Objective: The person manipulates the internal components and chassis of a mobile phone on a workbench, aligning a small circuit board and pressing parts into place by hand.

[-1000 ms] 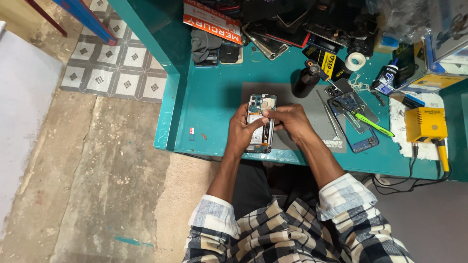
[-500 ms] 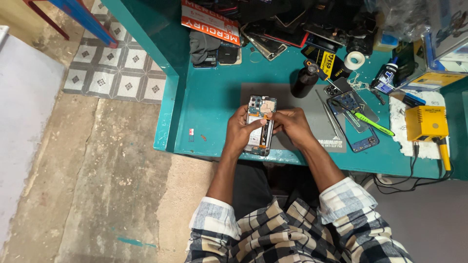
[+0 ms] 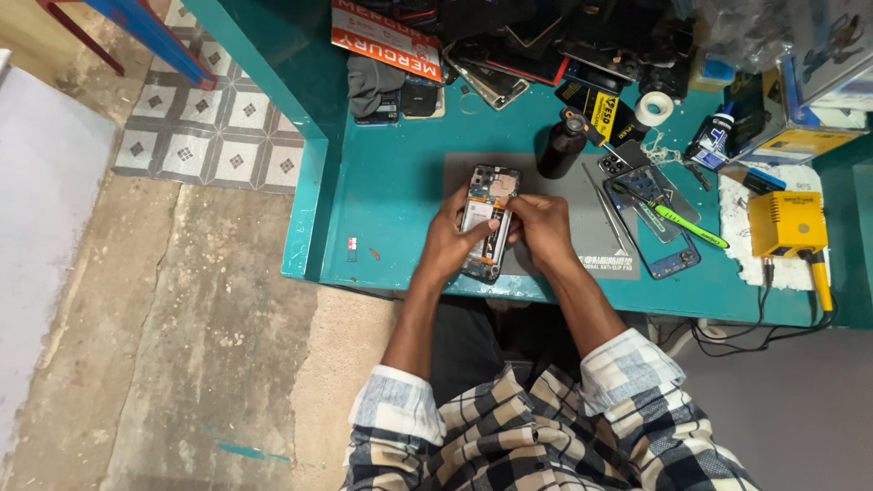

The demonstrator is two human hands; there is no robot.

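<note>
Room: a worn concrete floor [image 3: 182, 345] runs beside a patch of patterned tiles [image 3: 214, 136], and a teal surface [image 3: 391, 200] stands at the right, crowded along its far edge.
Work spot: a grey mat [image 3: 582, 209] lies on the surface right in front of the seated person, near the front edge.
Opened phone: the opened phone [image 3: 489, 195] sits over the left part of the mat, its back off and its inner parts showing, long side running away from the person.
Left hand: the left hand [image 3: 452, 244] grasps the phone along its left edge, thumb laid across the lower middle of the body.
Right hand: the right hand [image 3: 544, 227] is curled at the phone's right edge, fingertips pinched together on the middle of it; whether something small sits between them I cannot tell.
Sleeves: checked sleeves [image 3: 627, 368] are rolled up to the forearms.
On the mat's right: a second phone frame [image 3: 657, 223] lies apart from the hands, with a green-handled tool [image 3: 691, 227] across it and thin metal tweezers [image 3: 605, 214] beside it.
Further back: a dark bottle [image 3: 559, 150] stands just beyond the mat, a roll of white tape [image 3: 653, 109] behind it.
Far right: a yellow box-shaped device [image 3: 787, 223] rests on a white cloth [image 3: 741, 236], well apart from the phone.
</note>
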